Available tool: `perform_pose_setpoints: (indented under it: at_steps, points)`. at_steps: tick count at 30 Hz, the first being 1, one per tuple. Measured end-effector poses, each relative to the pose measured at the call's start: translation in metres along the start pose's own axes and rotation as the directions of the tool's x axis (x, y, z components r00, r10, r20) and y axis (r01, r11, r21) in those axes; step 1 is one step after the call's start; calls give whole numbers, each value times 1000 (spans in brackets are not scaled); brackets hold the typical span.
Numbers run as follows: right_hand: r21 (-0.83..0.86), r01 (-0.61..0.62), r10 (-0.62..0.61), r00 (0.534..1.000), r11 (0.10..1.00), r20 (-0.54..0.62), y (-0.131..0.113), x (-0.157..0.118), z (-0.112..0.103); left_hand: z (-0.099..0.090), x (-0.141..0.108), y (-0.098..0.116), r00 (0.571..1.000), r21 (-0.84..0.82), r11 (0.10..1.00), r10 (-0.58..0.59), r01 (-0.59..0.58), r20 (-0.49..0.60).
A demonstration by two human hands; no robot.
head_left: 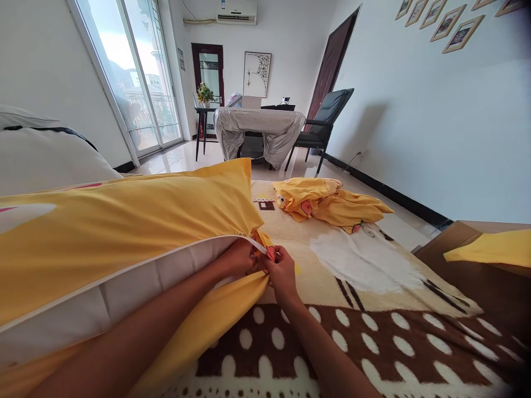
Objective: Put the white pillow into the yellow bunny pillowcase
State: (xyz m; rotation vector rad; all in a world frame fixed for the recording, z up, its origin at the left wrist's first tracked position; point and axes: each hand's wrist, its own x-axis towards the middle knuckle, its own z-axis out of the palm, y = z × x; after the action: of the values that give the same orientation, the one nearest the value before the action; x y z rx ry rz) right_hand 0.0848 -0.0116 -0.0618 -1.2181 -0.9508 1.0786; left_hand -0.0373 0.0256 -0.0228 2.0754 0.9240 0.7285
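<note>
A big white pillow point(136, 282) lies inside a yellow pillowcase point(166, 204), showing through the long opening along its near side. A white zipper edge point(124, 272) runs along that opening toward the right-hand corner. My left hand point(241, 257) reaches into the opening at this corner, fingers curled at the bunched fabric and partly hidden. Right beside it, my right hand point(283, 272) pinches the corner of the pillowcase at the zipper's end, where a bit of red print shows. The lower flap of the case hangs loose beneath my left forearm.
Crumpled yellow fabric point(327, 202) lies farther off on the patterned blanket point(369, 298). A yellow cloth point(493, 249) hangs over a brown wooden board point(468, 237) at right. Behind stand a covered table point(259, 117) and a dark chair point(326, 119). White bedding point(45, 155) is at left.
</note>
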Motion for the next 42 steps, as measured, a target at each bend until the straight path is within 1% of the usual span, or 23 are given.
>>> perform_pose_setpoints:
  at_steps: [3,5,9,11,13,17,20,24,29,32,34,36,37,38,42]
  points:
    - [-53,-81,80,997,995,-20,-1,1,-2,-3,-1,-2,1000,-15,1000,-21,21,13]
    - [-79,-114,114,993,990,-8,0,2,-4,-4,-1,-4,999,-21,999,-34,34,19]
    - [-122,-181,195,974,976,113,1,6,-10,-6,-2,-7,999,-32,999,-21,23,36]
    - [-125,-194,214,962,973,172,-1,7,-12,-6,-3,-6,999,-32,999,-17,18,39]
    - [-110,-174,193,962,979,193,-3,6,-12,-6,-4,-4,999,-22,1000,-21,21,34]
    - [-74,-106,118,976,992,183,-5,5,-11,-4,-5,-7,999,14,999,-44,44,6]
    - [-76,-123,137,968,989,212,-4,6,-12,-2,-5,-10,999,23,999,-40,40,-10]
    - [-96,-164,184,946,982,265,2,11,-14,-2,-6,-11,999,7,1000,-19,19,29]
    - [-74,-130,146,946,989,290,6,12,-15,-3,-6,-11,1000,-12,1000,-5,5,19]
    - [-49,-73,83,962,996,259,4,9,-13,-2,-7,-11,1000,-44,999,9,-8,9]
    - [-53,14,-2,975,998,223,1,7,-12,0,-8,-11,1000,-67,998,7,-7,-5]
    - [-74,102,-83,973,992,215,-3,5,-11,1,-8,-11,1000,-90,996,3,-4,-10]
    - [-75,118,-98,970,990,223,-4,5,-11,1,-9,-11,1000,-99,995,2,-3,-9]
    - [-68,112,-93,968,991,235,-4,4,-10,1,-9,-11,1000,-105,994,0,-1,-11]
    - [-32,-21,29,955,999,296,-2,3,-10,-1,-7,-13,1000,-114,993,1,-2,-2]
